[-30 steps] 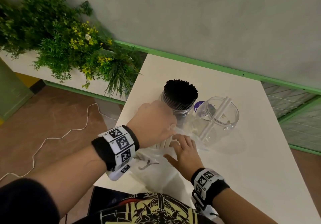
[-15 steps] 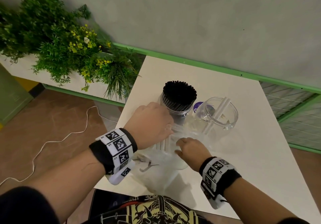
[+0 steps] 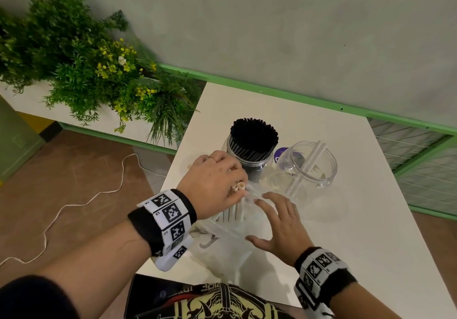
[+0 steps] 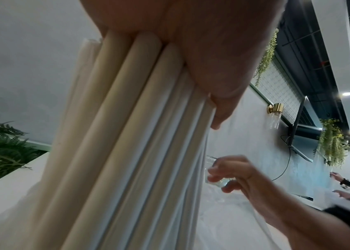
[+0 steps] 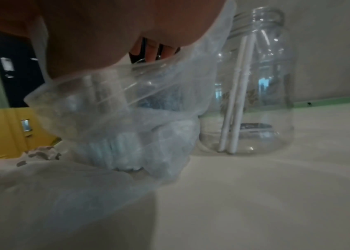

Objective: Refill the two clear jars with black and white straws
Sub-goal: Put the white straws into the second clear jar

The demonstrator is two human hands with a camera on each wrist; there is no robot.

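My left hand grips a bundle of white straws standing upright inside a clear plastic bag on the white table. In the left wrist view the white straws run down from my palm. With its fingers spread, my right hand rests on the bag beside the bundle. One jar behind my left hand is packed with black straws. To its right a clear jar holds two white straws. The bag drapes under my right palm.
A purple round label or lid shows between the jars. A planter with green plants stands left of the table, and a white cable lies on the floor. A green-trimmed wall runs behind. Another person's hands show far right.
My right hand has uncurled and now lies with fingers spread over the bag. My left hand keeps its grip, and the straw ends now show at its edge.
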